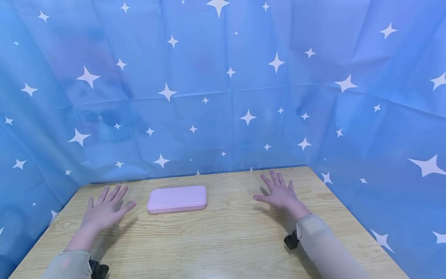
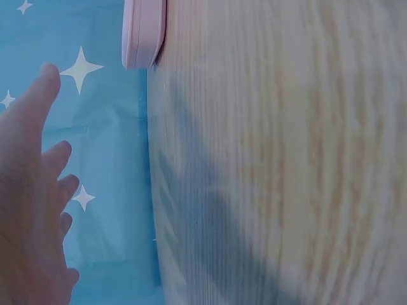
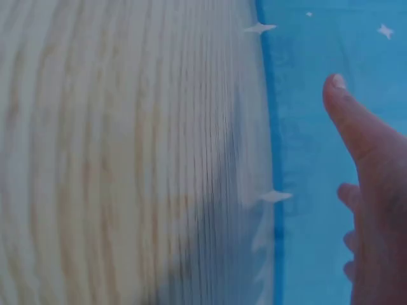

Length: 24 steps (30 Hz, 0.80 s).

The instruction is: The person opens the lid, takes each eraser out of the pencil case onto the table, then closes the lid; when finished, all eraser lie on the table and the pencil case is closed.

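A flat pink case (image 1: 177,198) with rounded corners lies closed on the wooden table (image 1: 195,244), left of its middle. My left hand (image 1: 104,211) hovers over the table to the left of the case, fingers spread and thumb towards it. In the left wrist view, the end of the pink case (image 2: 143,35) shows at the top, beyond the thumb. Farther off on the right side, my right hand (image 1: 278,193) is held above the table with fingers spread. Both hands hold nothing and cast shadows on the wood.
A blue curtain (image 1: 209,131) with white stars hangs behind the table and along its left and right sides. Each sleeved wrist wears a small black camera, one at the left wrist (image 1: 98,269) and one at the right wrist (image 1: 292,240).
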### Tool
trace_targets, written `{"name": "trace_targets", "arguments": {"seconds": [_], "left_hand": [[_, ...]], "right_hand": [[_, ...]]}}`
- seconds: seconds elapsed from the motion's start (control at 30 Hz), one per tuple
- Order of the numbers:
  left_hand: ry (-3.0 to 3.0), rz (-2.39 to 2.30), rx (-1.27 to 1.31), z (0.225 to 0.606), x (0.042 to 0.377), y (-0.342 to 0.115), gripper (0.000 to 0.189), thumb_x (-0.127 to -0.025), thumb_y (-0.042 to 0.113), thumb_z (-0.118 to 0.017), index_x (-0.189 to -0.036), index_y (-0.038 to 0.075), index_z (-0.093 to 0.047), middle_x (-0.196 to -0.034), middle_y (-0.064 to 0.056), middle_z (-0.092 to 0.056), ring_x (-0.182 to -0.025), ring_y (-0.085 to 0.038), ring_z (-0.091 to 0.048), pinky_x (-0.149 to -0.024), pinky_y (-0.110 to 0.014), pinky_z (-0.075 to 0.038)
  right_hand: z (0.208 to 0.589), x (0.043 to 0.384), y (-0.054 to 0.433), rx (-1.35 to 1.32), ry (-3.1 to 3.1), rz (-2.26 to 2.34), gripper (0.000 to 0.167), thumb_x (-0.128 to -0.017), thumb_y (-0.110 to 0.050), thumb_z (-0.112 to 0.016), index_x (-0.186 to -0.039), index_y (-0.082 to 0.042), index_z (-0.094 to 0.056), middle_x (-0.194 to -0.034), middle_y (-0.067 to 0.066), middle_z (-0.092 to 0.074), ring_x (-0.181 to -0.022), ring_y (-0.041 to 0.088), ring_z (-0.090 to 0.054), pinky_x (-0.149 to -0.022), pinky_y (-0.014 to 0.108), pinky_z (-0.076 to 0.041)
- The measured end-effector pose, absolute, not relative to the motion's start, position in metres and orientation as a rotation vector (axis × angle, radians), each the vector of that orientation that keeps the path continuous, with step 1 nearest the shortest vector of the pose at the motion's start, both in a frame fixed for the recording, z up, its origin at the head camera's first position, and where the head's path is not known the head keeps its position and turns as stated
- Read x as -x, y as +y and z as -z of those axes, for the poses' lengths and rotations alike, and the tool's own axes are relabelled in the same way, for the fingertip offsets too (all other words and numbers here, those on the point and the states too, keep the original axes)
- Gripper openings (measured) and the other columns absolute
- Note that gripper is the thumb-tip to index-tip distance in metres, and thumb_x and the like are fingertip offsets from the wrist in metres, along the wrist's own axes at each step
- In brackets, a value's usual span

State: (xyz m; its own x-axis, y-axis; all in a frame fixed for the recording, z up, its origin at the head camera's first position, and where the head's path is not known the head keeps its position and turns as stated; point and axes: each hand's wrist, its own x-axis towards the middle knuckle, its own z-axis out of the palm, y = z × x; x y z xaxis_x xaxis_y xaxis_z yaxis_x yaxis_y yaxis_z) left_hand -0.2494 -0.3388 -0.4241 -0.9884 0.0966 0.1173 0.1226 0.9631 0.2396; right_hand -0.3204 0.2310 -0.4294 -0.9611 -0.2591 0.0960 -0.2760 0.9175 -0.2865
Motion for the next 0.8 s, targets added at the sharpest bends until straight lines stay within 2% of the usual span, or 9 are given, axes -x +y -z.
{"name": "trace_targets", "arguments": {"seconds": [0.23,0.47,0.63,0.8], "left_hand": [[-2.909,0.400,0.338,0.422,0.251,-0.327,0.086,-0.091,0.062,-0.052,-0.157,0.019,-0.017,-0.158,-0.019,-0.020,-0.144,-0.046,-0.006,-0.102,-0.075,0.004],[-2.825,0.423,0.550,0.426,0.262,-0.302,0.099,-0.080,0.060,-0.069,-0.155,0.013,-0.025,-0.156,-0.017,-0.026,-0.142,-0.044,-0.019,-0.107,-0.071,-0.007],[-2.823,0.442,0.650,0.430,0.274,-0.286,0.104,-0.074,0.062,-0.073,-0.153,0.011,-0.028,-0.156,-0.016,-0.027,-0.142,-0.042,-0.021,-0.108,-0.070,-0.009],[-2.827,0.434,0.701,0.431,0.283,-0.272,0.109,-0.070,0.063,-0.076,-0.153,0.009,-0.030,-0.155,-0.016,-0.028,-0.142,-0.041,-0.023,-0.108,-0.070,-0.009]], "right_hand": [[0.421,0.312,0.201,-0.581,-2.993,-0.597,0.099,-0.082,-0.070,-0.059,-0.155,-0.015,-0.023,-0.160,0.021,-0.002,-0.144,0.045,-0.001,-0.103,0.075,0.003],[0.417,0.310,0.146,-0.783,-2.945,-0.804,0.099,-0.079,-0.058,-0.071,-0.155,-0.017,-0.023,-0.161,0.015,-0.005,-0.146,0.038,-0.006,-0.110,0.066,-0.012],[0.424,0.312,0.109,-0.921,-2.906,-0.966,0.104,-0.074,-0.052,-0.079,-0.155,-0.016,-0.025,-0.161,0.012,-0.007,-0.145,0.037,-0.012,-0.112,0.059,-0.020],[0.436,0.316,0.081,-1.001,-2.883,-1.051,0.105,-0.073,-0.047,-0.082,-0.154,-0.012,-0.025,-0.161,0.014,-0.010,-0.145,0.035,-0.015,-0.113,0.055,-0.021]]}}
